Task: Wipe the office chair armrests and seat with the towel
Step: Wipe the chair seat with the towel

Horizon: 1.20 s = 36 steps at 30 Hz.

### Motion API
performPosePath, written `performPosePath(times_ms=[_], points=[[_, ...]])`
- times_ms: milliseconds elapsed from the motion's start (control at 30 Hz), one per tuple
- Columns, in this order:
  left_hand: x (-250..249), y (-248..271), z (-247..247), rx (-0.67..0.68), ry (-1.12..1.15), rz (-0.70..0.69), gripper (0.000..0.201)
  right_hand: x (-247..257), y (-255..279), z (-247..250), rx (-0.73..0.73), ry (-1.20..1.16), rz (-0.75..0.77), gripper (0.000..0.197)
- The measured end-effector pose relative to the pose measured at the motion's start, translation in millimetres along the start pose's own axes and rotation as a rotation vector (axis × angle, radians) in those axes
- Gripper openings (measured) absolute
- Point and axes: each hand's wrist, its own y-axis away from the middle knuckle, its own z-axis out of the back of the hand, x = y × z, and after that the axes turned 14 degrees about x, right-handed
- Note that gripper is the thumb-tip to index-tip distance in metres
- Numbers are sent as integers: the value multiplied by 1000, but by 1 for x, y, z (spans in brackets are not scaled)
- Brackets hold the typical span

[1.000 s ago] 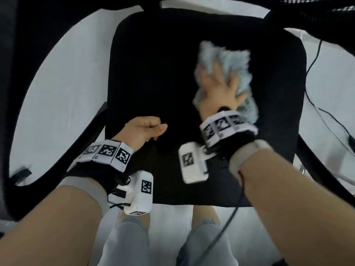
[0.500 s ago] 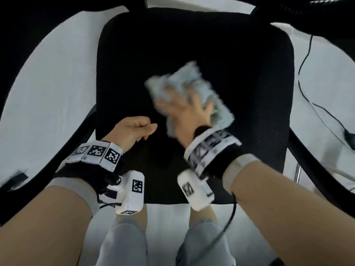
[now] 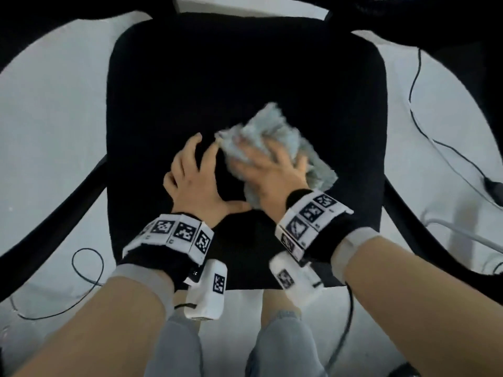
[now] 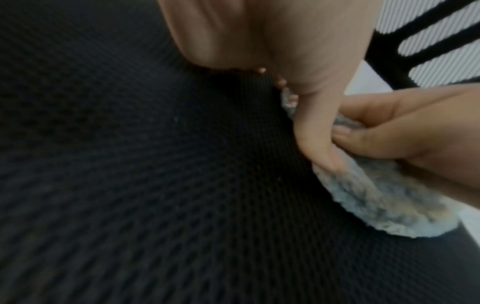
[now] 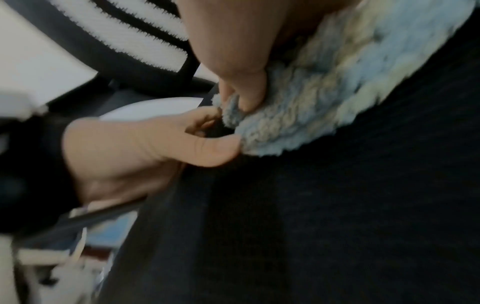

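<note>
A fluffy light-blue towel (image 3: 283,137) lies bunched near the middle of the black mesh seat (image 3: 245,77). My right hand (image 3: 269,170) lies flat on it with fingers spread and presses it onto the seat. In the right wrist view its thumb sinks into the towel (image 5: 324,98). My left hand (image 3: 193,172) rests on the seat just left of the towel, fingers spread. Its index fingertip and thumb touch the towel's left edge. The left wrist view shows the left thumb (image 4: 319,144) against the towel (image 4: 376,205), beside the right hand (image 4: 415,127).
Black armrest struts curve down on the left (image 3: 68,202) and right (image 3: 424,232) of the seat. The mesh backrest (image 5: 145,41) rises at the far side. Thin cables lie on the pale floor at right (image 3: 416,110) and left (image 3: 87,268). My knees (image 3: 283,344) stand at the seat's front edge.
My right hand has swept the towel from the seat's far right to its middle. The left hand opened from a loose fist and moved forward to the towel's edge.
</note>
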Motion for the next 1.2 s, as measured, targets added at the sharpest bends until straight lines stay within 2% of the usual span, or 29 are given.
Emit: performPosePath(times_ms=[33,67,100,133,200,233,267,300,333,400,467,500,567,633,700,800,900,967,1100,1200], points=[[-4,-1,-7,85,-80,27,133,-13,4,-1,49,82,71,62],[-4,-4,-13,162,-150,56,142,-33,6,3,55,105,62,65],[-3,-5,-16,217,-199,79,147,-55,8,8,9,58,-26,67],[-3,-7,-18,246,-223,101,148,-75,8,16,-70,-56,-177,67],[-5,-10,-20,259,-235,132,148,-103,4,34,-271,-436,-493,61],[-7,-10,-20,261,-243,147,149,-105,1,36,-342,-585,-589,58],[-10,-10,-20,260,-256,162,149,-96,0,36,-358,-628,-623,59],[-12,-10,-20,256,-268,179,149,-84,-2,30,-330,-592,-590,63],[-12,-10,-20,253,-278,198,150,-66,0,20,-273,-509,-496,68],[-15,-8,-19,244,-291,225,150,-37,12,-9,-118,-271,-237,72],[-18,-7,-18,245,-310,237,150,-38,23,-25,-43,-82,-63,68],[-20,-7,-16,258,-311,243,150,-52,21,-19,-65,-40,-44,66],[-21,-8,-16,283,-299,240,150,-80,6,1,-257,-47,-163,63],[-21,-9,-17,285,-285,220,150,-100,-11,35,-405,-313,-425,58],[-20,-9,-19,267,-278,202,150,-106,-24,52,-470,-567,-569,53],[-19,-8,-21,253,-291,215,150,-92,-9,39,-474,-598,-526,55],[-19,-5,-20,212,-296,198,148,-83,27,-8,-398,-572,-502,58],[-17,-3,-19,193,-276,164,148,-80,53,-39,-344,-555,-560,58],[5,6,-16,142,-193,41,139,-63,68,-70,-378,-545,-657,60],[51,28,-12,45,-114,117,128,-50,55,-66,-415,-641,-775,64]])
